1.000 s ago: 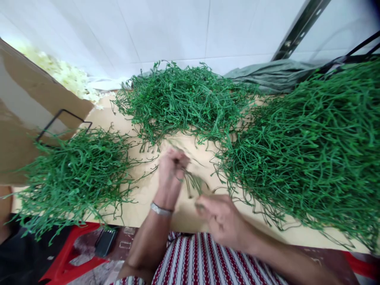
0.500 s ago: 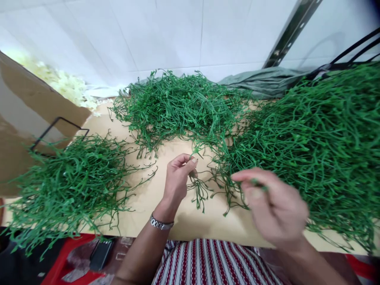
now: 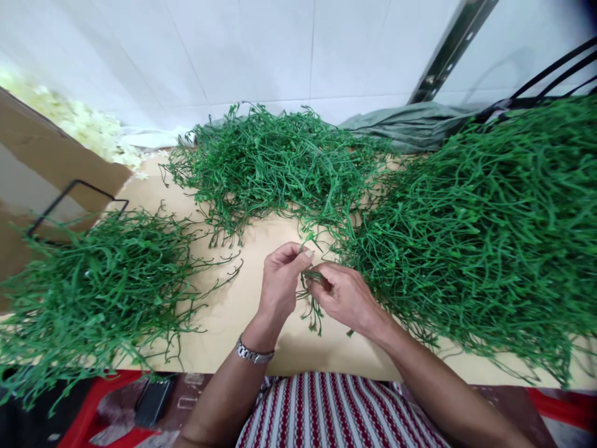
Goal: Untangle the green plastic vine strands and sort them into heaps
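Observation:
Near the middle of the table, my left hand (image 3: 283, 277) pinches a green plastic stem (image 3: 308, 236), whose pointed tip sticks out above the thumb. My right hand (image 3: 344, 295) is closed right beside it, its fingertips pinched on thin green stems just below the left thumb. Several branching stem ends (image 3: 315, 318) hang down under both hands. Exactly which strands lie in which fingers is partly hidden. To the right, close to my right hand, spreads a large pile of green stems (image 3: 485, 236).
A second pile of stems (image 3: 280, 162) lies at the back against the wall, and a third pile (image 3: 107, 286) at the left overhangs the front edge. A cardboard box (image 3: 51, 149), a black wire frame (image 3: 74, 184) and pale yellow flowers (image 3: 79, 121) stand at the left.
My right hand has moved left from beside the large pile to meet my left hand at the stems. The left hand has kept its pinch nearly in place.

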Demonstrator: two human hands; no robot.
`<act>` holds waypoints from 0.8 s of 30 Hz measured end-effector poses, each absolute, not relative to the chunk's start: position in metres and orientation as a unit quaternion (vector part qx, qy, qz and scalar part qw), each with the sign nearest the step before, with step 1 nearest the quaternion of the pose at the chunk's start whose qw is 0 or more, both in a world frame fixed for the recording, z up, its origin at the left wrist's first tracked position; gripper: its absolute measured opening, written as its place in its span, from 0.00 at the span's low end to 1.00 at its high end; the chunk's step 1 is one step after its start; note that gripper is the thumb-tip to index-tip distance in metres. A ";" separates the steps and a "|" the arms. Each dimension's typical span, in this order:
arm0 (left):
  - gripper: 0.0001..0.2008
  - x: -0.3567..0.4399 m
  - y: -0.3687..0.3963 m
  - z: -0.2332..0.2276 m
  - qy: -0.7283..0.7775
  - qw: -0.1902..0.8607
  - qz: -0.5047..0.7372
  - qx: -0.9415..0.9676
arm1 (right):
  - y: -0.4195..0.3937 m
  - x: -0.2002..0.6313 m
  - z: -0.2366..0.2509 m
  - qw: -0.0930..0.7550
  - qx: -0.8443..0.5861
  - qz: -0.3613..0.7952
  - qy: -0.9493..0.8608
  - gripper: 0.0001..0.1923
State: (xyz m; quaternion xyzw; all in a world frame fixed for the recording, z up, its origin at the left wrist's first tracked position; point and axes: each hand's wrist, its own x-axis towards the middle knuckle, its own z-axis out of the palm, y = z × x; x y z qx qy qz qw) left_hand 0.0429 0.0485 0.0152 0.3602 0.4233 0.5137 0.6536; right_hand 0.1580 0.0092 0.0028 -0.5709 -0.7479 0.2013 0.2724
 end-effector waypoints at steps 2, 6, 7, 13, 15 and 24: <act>0.06 0.043 0.049 0.016 0.425 0.654 0.510 0.362 | 0.010 0.157 0.001 0.271 -0.567 0.197 -0.752 0.06; 0.06 0.040 0.051 0.015 0.410 0.673 0.505 0.353 | 0.011 0.159 -0.001 0.263 -0.561 0.209 -0.757 0.05; 0.06 0.039 0.052 0.015 0.401 0.687 0.506 0.333 | 0.012 0.159 -0.001 0.270 -0.554 0.219 -0.757 0.06; 0.08 0.043 0.058 0.012 0.386 0.759 0.486 0.199 | 0.008 0.156 -0.002 0.339 -0.499 0.256 -0.755 0.07; 0.09 0.047 0.059 0.011 0.391 0.762 0.490 0.163 | 0.006 0.153 -0.005 0.369 -0.489 0.259 -0.746 0.07; 0.11 0.055 0.059 0.014 0.380 0.764 0.514 0.094 | 0.004 0.151 -0.008 0.443 -0.459 0.276 -0.719 0.07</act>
